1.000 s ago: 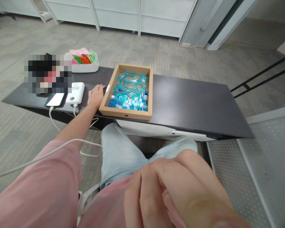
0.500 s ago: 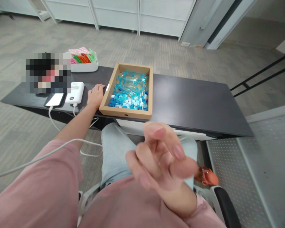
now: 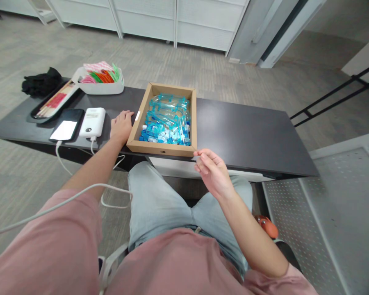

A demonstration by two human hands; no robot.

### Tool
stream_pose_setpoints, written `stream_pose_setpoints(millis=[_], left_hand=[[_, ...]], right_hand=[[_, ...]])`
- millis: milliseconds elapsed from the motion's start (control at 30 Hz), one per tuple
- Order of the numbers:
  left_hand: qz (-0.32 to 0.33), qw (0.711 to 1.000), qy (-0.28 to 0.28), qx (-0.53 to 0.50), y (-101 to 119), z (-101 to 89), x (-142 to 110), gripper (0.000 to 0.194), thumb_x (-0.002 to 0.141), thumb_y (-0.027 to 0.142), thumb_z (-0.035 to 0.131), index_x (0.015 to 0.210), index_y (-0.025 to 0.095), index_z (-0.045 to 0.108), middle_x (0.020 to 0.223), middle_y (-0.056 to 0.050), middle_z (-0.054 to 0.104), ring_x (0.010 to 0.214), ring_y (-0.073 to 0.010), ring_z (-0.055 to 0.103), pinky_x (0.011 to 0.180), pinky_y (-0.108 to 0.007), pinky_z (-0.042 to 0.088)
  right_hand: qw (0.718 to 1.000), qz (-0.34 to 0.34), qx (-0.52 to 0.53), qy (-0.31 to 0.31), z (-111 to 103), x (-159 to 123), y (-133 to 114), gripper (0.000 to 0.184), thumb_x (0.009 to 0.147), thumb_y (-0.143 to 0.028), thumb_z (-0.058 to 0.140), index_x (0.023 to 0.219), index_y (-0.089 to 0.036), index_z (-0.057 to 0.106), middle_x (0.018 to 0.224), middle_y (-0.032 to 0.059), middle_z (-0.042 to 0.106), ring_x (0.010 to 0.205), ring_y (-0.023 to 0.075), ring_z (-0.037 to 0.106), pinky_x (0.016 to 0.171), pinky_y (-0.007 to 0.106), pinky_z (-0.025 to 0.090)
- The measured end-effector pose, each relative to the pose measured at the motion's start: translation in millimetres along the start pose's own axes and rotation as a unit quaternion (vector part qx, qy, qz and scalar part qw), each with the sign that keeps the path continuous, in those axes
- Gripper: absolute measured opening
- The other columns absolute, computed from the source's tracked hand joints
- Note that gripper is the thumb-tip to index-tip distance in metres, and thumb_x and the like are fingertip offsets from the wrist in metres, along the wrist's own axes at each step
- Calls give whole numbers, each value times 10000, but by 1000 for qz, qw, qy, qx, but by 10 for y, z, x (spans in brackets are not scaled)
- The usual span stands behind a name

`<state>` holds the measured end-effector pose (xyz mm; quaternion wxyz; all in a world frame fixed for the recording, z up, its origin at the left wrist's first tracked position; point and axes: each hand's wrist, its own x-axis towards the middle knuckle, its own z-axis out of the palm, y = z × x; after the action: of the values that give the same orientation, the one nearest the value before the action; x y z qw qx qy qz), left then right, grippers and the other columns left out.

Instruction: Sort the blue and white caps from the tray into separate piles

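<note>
A brown cardboard box [image 3: 194, 119] stands on the dark table near its front edge. Clear plastic pieces with bright blue trim [image 3: 169, 107] fill its back part. Small blue and white pieces, which look like caps [image 3: 164, 135], are heaped at its front. My left hand [image 3: 121, 128] lies flat on the tabletop just left of the box, fingers stretched out and holding nothing. At the box's front right corner is my right hand [image 3: 212, 170], its fingers curled with the tips drawn together. Nothing shows in it. Whether its fingertips touch the cardboard, I cannot tell.
Left on the table [image 3: 249, 131] are a white power bank [image 3: 92, 122], a phone [image 3: 67, 125], a black tray [image 3: 33, 116] with sticks and a white basket [image 3: 106, 88] of coloured strips. Black cloth [image 3: 42, 82] lies behind. A white cable [image 3: 70, 196] crosses my left arm.
My right hand has moved away from in front of the camera, forward to the box's front right corner. My left hand stays beside the box. The view has shifted slightly.
</note>
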<state>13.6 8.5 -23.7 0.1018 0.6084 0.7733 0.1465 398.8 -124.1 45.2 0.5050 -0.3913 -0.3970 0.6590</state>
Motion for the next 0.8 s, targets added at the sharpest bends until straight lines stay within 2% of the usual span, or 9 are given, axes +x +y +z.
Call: stream_pose_setpoints(millis=[100,200,300,433,500,567,667,733,800], left_hand=[[5,1000,-2,-2,1,7,-2,662,1201,265,365,1828,159,550,1967,-223,430,1841,-375,364,1454,-609,304],[9,1000,17,-14,1,29,-8,641,1200,275,379,1802,215,591,1950,-202,471,1823,-386,397,1440,-624,316],[18,999,33,-30,0,42,-18,627,1193,269,404,1780,241,621,1924,-203,512,1805,-400,427,1430,-662,327],[14,1000,14,-12,11,21,-35,654,1196,267,383,1812,232,599,1950,-207,472,1830,-366,401,1446,-626,331],[15,1000,11,-5,22,10,-43,657,1197,278,396,1823,225,586,1955,-215,463,1833,-371,401,1447,-614,337],[22,1000,19,-9,31,8,-48,648,1189,276,419,1811,226,595,1938,-226,487,1823,-398,416,1437,-636,346],[26,999,30,-15,38,13,-54,640,1178,263,419,1784,246,624,1919,-221,517,1818,-414,425,1430,-652,356],[23,999,31,-14,39,12,-59,640,1178,261,411,1778,257,634,1917,-217,520,1821,-407,423,1435,-645,359],[22,999,30,-15,45,0,-64,634,1176,259,420,1770,259,642,1912,-222,527,1815,-412,433,1434,-658,365]], right_hand=[[992,-46,-113,11,-149,175,-172,412,822,-681,1036,813,-382,753,943,48,783,660,238,475,670,479,508],[953,-58,-298,-5,-221,436,-403,489,936,-832,866,835,-377,720,932,74,778,851,331,655,771,511,584],[865,-67,-496,-45,-111,736,-555,455,1101,-792,646,952,-369,719,1060,88,830,1045,376,748,947,551,648],[728,-80,-677,-76,258,1094,-524,215,1126,-527,754,1174,-326,693,1399,178,828,1300,462,772,1142,631,621],[691,-48,-716,-86,430,1218,-463,265,1103,-462,824,1256,-304,677,1447,239,810,1351,503,768,1159,650,605],[666,-15,-740,-93,535,1296,-417,304,1105,-407,831,1318,-288,648,1435,263,821,1335,492,783,1146,630,598],[651,-4,-754,-82,548,1356,-398,320,1144,-384,739,1376,-228,584,1374,273,846,1251,428,808,1073,552,584],[674,-10,-736,-61,484,1388,-411,331,1149,-418,703,1356,-212,548,1315,251,849,1177,372,802,1014,488,562],[723,-17,-689,-39,385,1426,-439,297,1141,-421,701,1290,-250,510,1218,165,841,1073,290,767,959,425,536]])
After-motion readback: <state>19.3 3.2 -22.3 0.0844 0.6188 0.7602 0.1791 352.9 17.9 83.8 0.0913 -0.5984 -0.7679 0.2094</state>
